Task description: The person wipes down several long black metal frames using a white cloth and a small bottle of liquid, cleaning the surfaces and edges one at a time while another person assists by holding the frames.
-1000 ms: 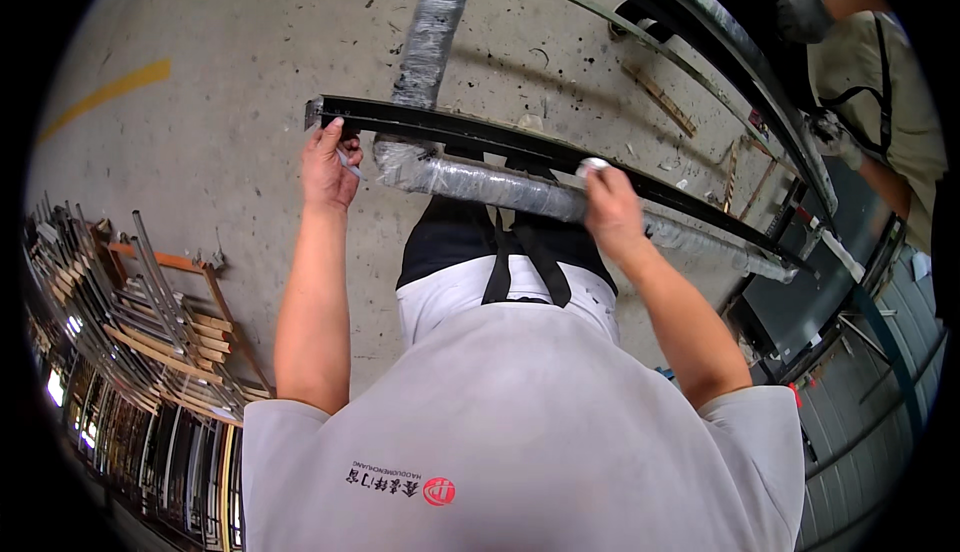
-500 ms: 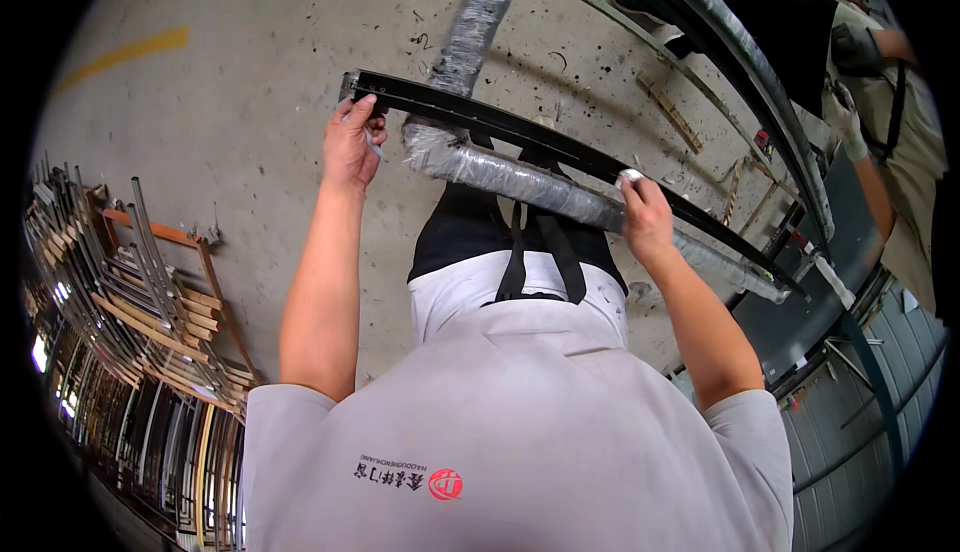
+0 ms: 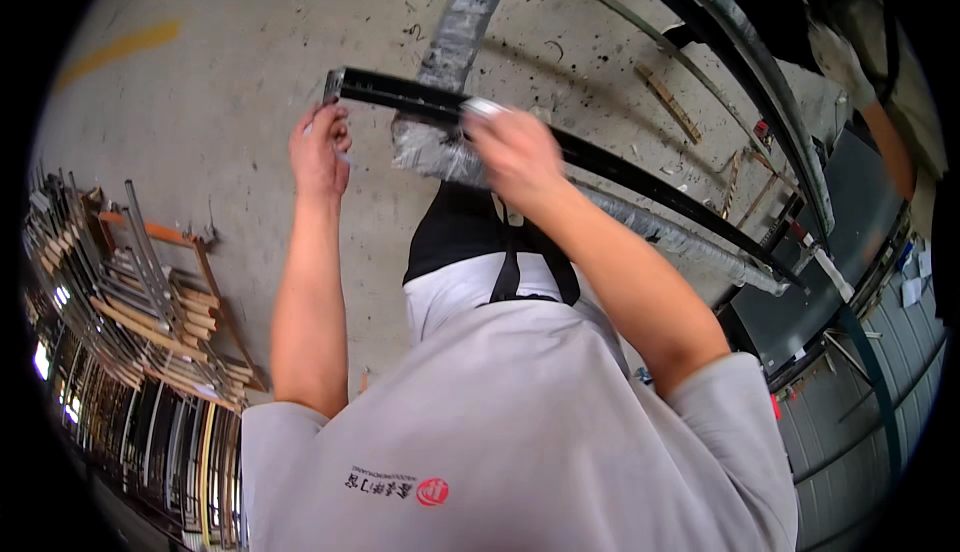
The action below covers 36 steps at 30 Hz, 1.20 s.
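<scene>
A long black metal profile (image 3: 640, 177) lies across in front of me, over wrapped supports. My left hand (image 3: 320, 157) is at its left end, fingers curled, with the fingertips by the lower corner of that end. A small pale strip (image 3: 346, 159) sticks out from under the fingers. My right hand (image 3: 515, 157), blurred by motion, presses a white wad (image 3: 484, 107) onto the profile's top near its left part. The wad looks like folded cloth or paper; its kind is unclear. Whether my left fingers touch the profile is hard to tell.
Film-wrapped supports (image 3: 462, 27) stand under the profile. More long dark profiles (image 3: 740, 62) curve past on the right, near another person's gloved hand (image 3: 840, 62). A wooden strip (image 3: 668, 102) lies on the floor. Racks of bars (image 3: 150, 292) stand at left; a dark tabletop (image 3: 790, 307) at right.
My right hand has slid left along the profile with the white wad, from its middle toward its left end. The left hand has shifted slightly left and down, its thumb off the profile's face.
</scene>
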Each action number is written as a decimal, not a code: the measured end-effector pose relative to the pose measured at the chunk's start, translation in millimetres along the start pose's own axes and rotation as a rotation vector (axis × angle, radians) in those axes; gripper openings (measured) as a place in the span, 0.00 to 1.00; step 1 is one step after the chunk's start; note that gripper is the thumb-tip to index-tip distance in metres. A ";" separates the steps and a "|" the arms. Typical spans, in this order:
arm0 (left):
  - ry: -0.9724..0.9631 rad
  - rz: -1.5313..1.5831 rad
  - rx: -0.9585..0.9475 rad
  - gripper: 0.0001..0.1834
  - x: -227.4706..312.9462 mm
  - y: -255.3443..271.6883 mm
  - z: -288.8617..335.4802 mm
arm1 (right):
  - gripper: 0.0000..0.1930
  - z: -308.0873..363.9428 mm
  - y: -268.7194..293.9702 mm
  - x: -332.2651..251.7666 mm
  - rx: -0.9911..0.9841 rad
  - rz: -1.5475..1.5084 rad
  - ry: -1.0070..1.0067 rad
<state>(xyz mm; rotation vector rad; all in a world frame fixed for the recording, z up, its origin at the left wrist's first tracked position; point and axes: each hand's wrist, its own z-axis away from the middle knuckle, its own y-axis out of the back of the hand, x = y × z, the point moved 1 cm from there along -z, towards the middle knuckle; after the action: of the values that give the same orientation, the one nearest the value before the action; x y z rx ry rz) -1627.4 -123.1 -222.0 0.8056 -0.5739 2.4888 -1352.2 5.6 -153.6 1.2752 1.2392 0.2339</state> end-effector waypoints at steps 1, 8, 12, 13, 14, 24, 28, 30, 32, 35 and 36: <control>-0.097 -0.110 0.081 0.16 4.3 -9.9 3.0 | 0.19 44.0 27.8 17.5 -0.074 0.056 -0.076; -0.703 -0.764 0.231 0.20 28.5 -51.9 33.4 | 0.19 142.0 96.5 51.6 -0.209 0.217 -0.355; -0.750 -0.960 0.182 0.18 47.0 -62.7 36.2 | 0.12 -23.4 -14.2 -7.2 0.030 -0.071 0.043; -0.726 -0.996 0.156 0.18 50.2 -62.8 34.3 | 0.10 -60.7 -39.5 -23.2 -0.010 -0.080 0.033; -0.735 -1.001 0.172 0.18 53.6 -61.7 32.6 | 0.09 -86.8 -55.8 -35.1 -0.050 -0.090 0.030; -0.507 -0.732 0.174 0.19 42.4 -51.7 33.7 | 0.18 55.5 48.8 29.6 -0.328 0.194 -0.031; -0.501 -0.634 0.186 0.18 40.9 -59.9 41.3 | 0.18 -12.9 -1.4 3.8 -0.210 0.016 0.080; -0.528 -0.634 0.197 0.17 38.7 -52.3 43.2 | 0.13 -80.9 -38.5 -27.4 -0.157 -0.073 0.131; -0.560 -0.628 0.204 0.16 33.8 -46.6 47.0 | 0.10 -111.9 -59.6 -40.1 -0.175 -0.079 0.159; -0.536 -0.692 0.245 0.15 23.4 -32.3 64.9 | 0.09 -97.6 -51.7 -27.8 -0.078 -0.143 0.160; -0.436 -0.698 0.252 0.14 19.7 -25.2 73.6 | 0.10 -66.0 -33.0 -15.7 -0.117 -0.114 0.136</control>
<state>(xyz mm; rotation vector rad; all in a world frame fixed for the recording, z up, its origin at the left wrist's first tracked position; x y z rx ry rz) -1596.2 -134.7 -148.9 1.3834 -0.0708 1.7623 -1426.0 20.7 -158.1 1.0984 1.3897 0.3100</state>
